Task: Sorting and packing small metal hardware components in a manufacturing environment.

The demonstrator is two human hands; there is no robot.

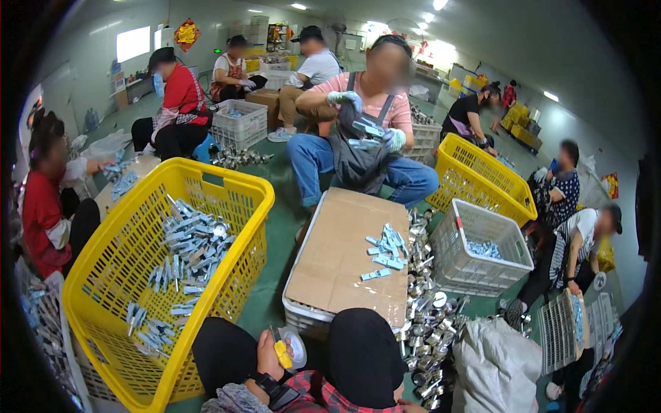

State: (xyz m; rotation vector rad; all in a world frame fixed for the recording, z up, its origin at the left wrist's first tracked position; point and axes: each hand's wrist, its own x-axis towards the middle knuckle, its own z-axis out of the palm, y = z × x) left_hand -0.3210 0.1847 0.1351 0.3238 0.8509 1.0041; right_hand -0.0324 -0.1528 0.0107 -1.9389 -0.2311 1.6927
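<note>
My left hand (270, 356) is closed around a roll of clear tape in a yellow dispenser (285, 350), held above my lap beside my left knee. Of my right hand (412, 407) only a bit of skin shows at the lower edge, past my right knee and near the heap of silver metal parts (430, 337); its fingers are hidden. In front of my knees is a cardboard sheet (344, 248) on a white crate, with several light-blue clip-shaped pieces (387, 246) lying loosely on its right side.
A large yellow basket (237, 206) with many blue pieces stands at left. A white sack (497, 365) and white crate (478, 272) are at right, a yellow basket (482, 172) beyond. Opposite, a gloved co-worker (358, 117) holds blue pieces. Other people sit around.
</note>
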